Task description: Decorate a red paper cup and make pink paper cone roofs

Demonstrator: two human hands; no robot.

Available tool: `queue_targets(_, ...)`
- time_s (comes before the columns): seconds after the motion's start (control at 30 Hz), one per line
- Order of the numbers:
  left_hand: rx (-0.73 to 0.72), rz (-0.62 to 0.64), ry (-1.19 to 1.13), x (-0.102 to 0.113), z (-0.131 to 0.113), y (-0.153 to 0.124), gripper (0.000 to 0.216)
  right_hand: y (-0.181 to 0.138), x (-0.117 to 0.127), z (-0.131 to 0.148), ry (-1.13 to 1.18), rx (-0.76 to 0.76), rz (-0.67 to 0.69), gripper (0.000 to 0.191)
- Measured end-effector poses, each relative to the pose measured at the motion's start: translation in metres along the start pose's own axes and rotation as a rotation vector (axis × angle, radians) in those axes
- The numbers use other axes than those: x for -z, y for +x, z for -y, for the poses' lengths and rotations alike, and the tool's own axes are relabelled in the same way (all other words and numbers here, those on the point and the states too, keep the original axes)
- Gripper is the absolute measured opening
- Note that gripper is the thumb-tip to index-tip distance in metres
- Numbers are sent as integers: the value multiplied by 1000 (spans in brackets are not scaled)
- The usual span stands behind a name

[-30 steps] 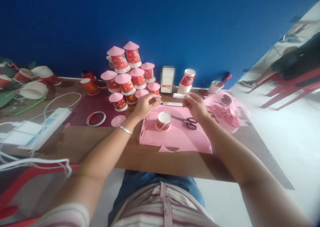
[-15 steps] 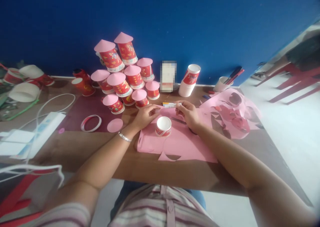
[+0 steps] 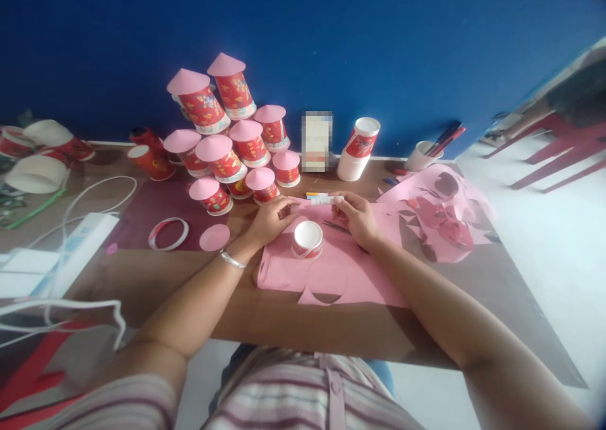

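My left hand point(image 3: 275, 215) rests at the far left edge of a pink paper sheet point(image 3: 367, 278), thumb and fingers curled together. What they pinch, if anything, is too small to make out. At the sheet's far edge my right hand point(image 3: 358, 216) is closed on the end of a slim white tube point(image 3: 323, 200), like a pen or glue tube. Just behind the tube is a yellow-orange and blue piece point(image 3: 311, 196). Between my hands a short red-and-white paper cup ring point(image 3: 307, 248) stands on the sheet. Dark scissors point(image 3: 336, 226) lie partly beneath my right hand.
Red paper lanterns with pink cone tops point(image 3: 214, 151) cluster at the back left. A stacked cup point(image 3: 355, 167) and a pen cup point(image 3: 421, 158) stand along the blue wall. Pink scraps point(image 3: 454, 228) lie right; a tape roll point(image 3: 168, 233) and pink disc point(image 3: 214, 237) lie left.
The view has shifted slightly, so the lanterns appear a little further left. Both hands keep nearly the same position and hold.
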State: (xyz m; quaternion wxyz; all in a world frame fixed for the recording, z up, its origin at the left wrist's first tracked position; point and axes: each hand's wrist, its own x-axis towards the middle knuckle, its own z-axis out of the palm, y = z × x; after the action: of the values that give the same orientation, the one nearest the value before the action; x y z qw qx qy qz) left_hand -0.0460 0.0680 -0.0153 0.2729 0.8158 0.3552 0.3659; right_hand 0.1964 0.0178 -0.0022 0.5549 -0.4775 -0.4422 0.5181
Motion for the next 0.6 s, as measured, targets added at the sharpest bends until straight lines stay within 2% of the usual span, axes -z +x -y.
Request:
queue_targets(0.27, -17, 106, 73, 0, 4, 1, 21, -4, -1, 2, 47, 30, 10, 40)
queue_targets(0.43, -3, 128, 175, 6, 7, 2, 22, -3, -4, 4, 34, 52, 23, 36)
queue_targets(0.6, -34, 151, 264, 13, -3, 0, 21, -5, -3, 8, 25, 52, 18, 34)
